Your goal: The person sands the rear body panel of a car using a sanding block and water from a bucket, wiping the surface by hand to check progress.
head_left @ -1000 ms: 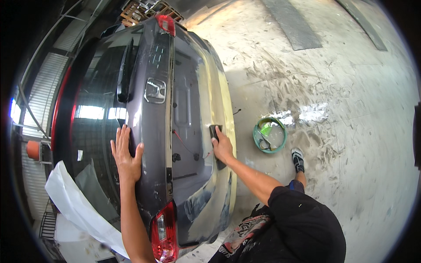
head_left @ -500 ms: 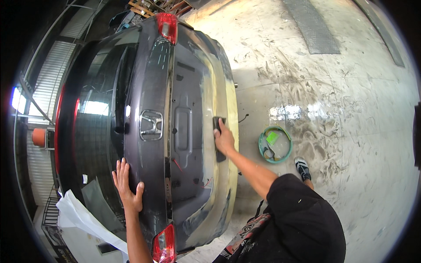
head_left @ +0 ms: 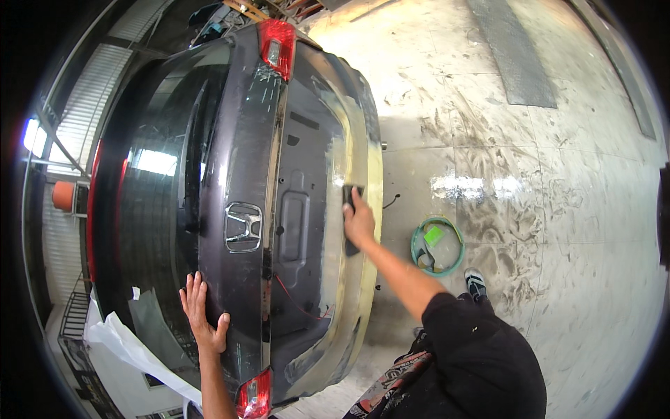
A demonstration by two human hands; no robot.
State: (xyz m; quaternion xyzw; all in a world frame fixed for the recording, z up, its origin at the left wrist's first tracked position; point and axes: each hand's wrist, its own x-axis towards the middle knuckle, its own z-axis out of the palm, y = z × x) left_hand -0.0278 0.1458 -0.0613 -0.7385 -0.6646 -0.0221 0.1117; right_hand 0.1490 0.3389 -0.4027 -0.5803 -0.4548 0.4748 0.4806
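My right hand (head_left: 359,222) is closed around a long dark sanding block (head_left: 352,246). The block lies against the grey and pale yellow filler band (head_left: 371,157) along the lower rear of a dark grey car (head_left: 241,160). On the upper tailgate, by the edge of the rear window (head_left: 150,209), my left hand (head_left: 204,318) rests flat with fingers stretched and thumb apart. Between the hands are a chrome emblem (head_left: 243,227) and a recessed panel with a thin red wire (head_left: 293,298). My right palm hides part of the block.
A round green tub (head_left: 461,259) of cloudy water stands on the smeared floor (head_left: 488,202) right of the car, with a bright green pad (head_left: 433,236) in it. My foot (head_left: 475,283) is close by. White sheeting (head_left: 132,349) hangs at lower left. A grey strip (head_left: 513,56) lies farther off.
My right hand and the block have slid toward the far side of the car along the filler band. My left hand stays on the tailgate. The whole view has shifted slightly.
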